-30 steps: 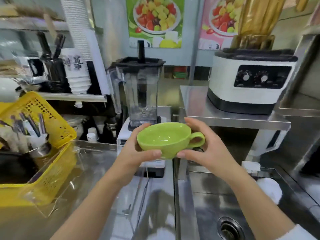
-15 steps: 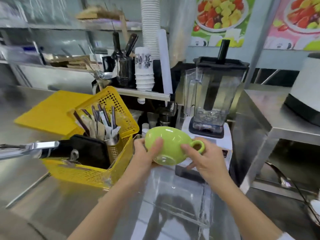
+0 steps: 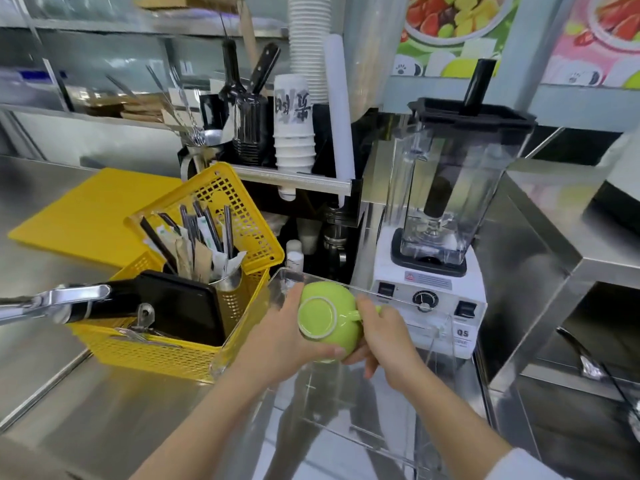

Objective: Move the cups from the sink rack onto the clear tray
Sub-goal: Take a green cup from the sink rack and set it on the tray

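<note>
Head view: both hands hold one green ceramic cup [image 3: 327, 322] upside down, its round foot ring facing the camera, above the near-left part of the clear tray [image 3: 440, 344]. The left hand [image 3: 280, 344] wraps the cup's left side, thumb under the lower edge and fingers behind it. The right hand [image 3: 384, 336] grips the cup's right side at the handle, which points toward the blender. Whether the cup's rim touches the tray floor cannot be told; the hands hide it.

The clear tray is a transparent acrylic box on the steel counter [image 3: 104, 410], and everything else sits around it. Touching its left wall is a yellow plastic basket [image 3: 166, 351], which holds a steel cutlery cylinder full of wrapped utensils [image 3: 207, 244] and a black flat container [image 3: 180, 306]. Just behind the tray's far-right edge stands a white-based blender [image 3: 440, 216] with a clear jar and black lid. Behind the tray's far-left corner, a stack of paper cups [image 3: 294, 133] sits on a small shelf. Further left of the basket lies a yellow cutting board [image 3: 79, 216].
</note>
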A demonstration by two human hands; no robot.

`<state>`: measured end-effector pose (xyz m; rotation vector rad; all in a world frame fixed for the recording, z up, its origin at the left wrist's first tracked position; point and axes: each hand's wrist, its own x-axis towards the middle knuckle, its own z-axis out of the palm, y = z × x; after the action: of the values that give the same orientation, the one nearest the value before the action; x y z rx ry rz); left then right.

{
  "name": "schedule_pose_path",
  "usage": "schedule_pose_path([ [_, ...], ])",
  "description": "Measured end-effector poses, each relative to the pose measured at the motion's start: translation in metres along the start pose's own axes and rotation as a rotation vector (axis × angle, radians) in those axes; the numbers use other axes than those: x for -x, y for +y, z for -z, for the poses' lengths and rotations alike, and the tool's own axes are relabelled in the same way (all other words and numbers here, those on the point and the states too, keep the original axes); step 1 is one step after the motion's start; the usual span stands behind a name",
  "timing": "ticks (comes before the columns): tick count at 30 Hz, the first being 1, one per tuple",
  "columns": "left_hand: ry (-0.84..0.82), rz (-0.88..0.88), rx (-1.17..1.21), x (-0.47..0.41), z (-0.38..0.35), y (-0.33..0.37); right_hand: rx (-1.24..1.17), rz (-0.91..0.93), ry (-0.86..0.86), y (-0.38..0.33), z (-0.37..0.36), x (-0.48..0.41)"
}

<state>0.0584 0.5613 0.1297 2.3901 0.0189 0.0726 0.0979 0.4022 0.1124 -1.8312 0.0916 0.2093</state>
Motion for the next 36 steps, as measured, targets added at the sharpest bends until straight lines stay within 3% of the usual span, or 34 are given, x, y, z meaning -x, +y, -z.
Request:
schedule_pose_path([
  [8,-0.081,0.015,0.074,-0.029,0.02,-0.01,0.165,0.004,-0.051,-0.011,-0.009,-0.023],
  [12,-0.198,0.007,0.18,-0.044,0.032,-0.017,0.285,0.071,-0.018,-0.014,-0.01,-0.03],
  [21,-0.225,0.038,0.017,-0.057,0.042,-0.03,0.65,0.129,0.0,-0.012,-0.02,-0.043],
  [28,-0.11,0.038,0.049,-0.059,0.024,-0.037,0.555,0.218,0.075,-0.007,-0.018,-0.044],
  [36,-0.022,0.074,-0.012,-0.049,0.022,-0.027,0.407,0.232,0.024,-0.003,-0.009,-0.032],
])
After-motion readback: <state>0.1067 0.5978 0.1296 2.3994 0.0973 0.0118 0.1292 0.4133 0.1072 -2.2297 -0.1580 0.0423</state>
